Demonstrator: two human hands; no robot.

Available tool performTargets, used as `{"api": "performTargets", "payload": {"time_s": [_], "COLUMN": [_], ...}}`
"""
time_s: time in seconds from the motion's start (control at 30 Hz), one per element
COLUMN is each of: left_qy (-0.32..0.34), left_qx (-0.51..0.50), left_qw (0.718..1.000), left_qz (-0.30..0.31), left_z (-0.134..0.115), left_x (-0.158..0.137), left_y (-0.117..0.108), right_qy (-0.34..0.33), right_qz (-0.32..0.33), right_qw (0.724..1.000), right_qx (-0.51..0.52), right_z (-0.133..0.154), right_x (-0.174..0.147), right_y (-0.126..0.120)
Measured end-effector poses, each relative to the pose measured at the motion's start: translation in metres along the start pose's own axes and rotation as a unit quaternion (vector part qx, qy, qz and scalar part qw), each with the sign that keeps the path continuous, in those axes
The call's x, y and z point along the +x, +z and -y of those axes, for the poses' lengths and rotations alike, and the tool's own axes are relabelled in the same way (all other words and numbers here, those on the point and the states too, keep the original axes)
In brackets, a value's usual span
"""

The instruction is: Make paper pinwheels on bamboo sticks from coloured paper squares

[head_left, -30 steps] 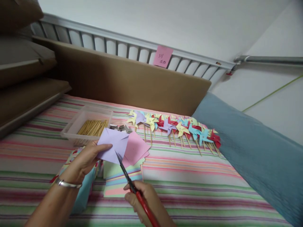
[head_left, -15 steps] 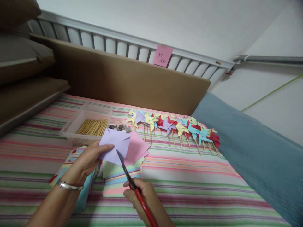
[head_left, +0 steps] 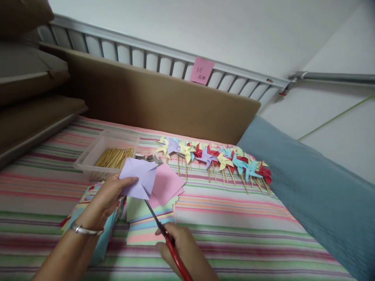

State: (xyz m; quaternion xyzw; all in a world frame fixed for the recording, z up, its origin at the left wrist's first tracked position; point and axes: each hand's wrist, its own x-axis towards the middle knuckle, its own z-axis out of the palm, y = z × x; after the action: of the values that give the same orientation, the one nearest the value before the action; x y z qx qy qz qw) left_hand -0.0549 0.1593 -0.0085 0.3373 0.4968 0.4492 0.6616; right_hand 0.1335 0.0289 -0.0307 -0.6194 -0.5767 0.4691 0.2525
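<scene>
A square of purple paper (head_left: 140, 177), with slits cut in from its corners, is pinched at its left edge by my left hand (head_left: 109, 191), the thumb lying on top. My right hand (head_left: 184, 246) grips red-handled scissors (head_left: 175, 253), their blades pointing up and left, the tip just at the paper's lower corner. Below the purple sheet lie pink paper squares (head_left: 166, 183) on a fanned stack of coloured paper (head_left: 149, 226). Under my left wrist is another pile of coloured paper (head_left: 104, 234).
A clear plastic box (head_left: 108, 136) of thin wooden sticks (head_left: 114, 158) stands at left. Finished paper pinwheels (head_left: 208, 156) on sticks lie in a row at centre right. A brown board (head_left: 164, 101) leans against the radiator (head_left: 137, 58). Brown packages (head_left: 32, 121) are stacked at left.
The scissors have drawn back down from the purple paper, where a slit now runs in from the lower corner. My left hand and the paper have shifted slightly left.
</scene>
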Motion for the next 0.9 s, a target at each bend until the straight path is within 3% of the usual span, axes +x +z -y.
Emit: {"api": "performTargets", "payload": {"time_s": [0.1,0.17,0.37,0.43,0.53,0.67,0.8,0.9], "left_qy": [-0.003,-0.012,-0.076,-0.098,-0.126,-0.122,-0.120,-0.125], "left_qx": [-0.005,0.006,0.100,0.128,0.140,0.069,-0.105,-0.146], "left_qw": [1.000,1.000,0.975,0.957,0.938,0.953,0.965,0.962], "left_qz": [-0.030,-0.012,0.184,0.241,0.291,0.267,0.210,0.193], "left_z": [-0.003,-0.003,0.019,0.028,0.038,0.043,0.052,0.063], "left_x": [0.002,0.000,-0.018,-0.023,-0.026,-0.024,-0.029,-0.037], "left_y": [-0.006,-0.006,0.024,0.035,0.043,0.044,0.055,0.069], "right_qy": [-0.019,-0.024,-0.130,-0.129,-0.104,-0.096,-0.138,-0.157], "right_qz": [-0.001,-0.024,-0.106,-0.115,-0.117,-0.154,-0.269,-0.318], "right_qw": [0.999,0.999,0.971,0.956,0.953,0.940,0.886,0.858], "right_qx": [-0.026,-0.006,0.169,0.236,0.258,0.289,0.351,0.371], "right_z": [-0.014,-0.021,-0.016,-0.009,-0.003,-0.009,-0.014,-0.012], "right_x": [-0.003,-0.003,0.002,0.004,0.011,0.020,0.028,0.031], "right_y": [-0.016,-0.029,-0.050,-0.048,-0.041,-0.035,-0.031,-0.023]}}
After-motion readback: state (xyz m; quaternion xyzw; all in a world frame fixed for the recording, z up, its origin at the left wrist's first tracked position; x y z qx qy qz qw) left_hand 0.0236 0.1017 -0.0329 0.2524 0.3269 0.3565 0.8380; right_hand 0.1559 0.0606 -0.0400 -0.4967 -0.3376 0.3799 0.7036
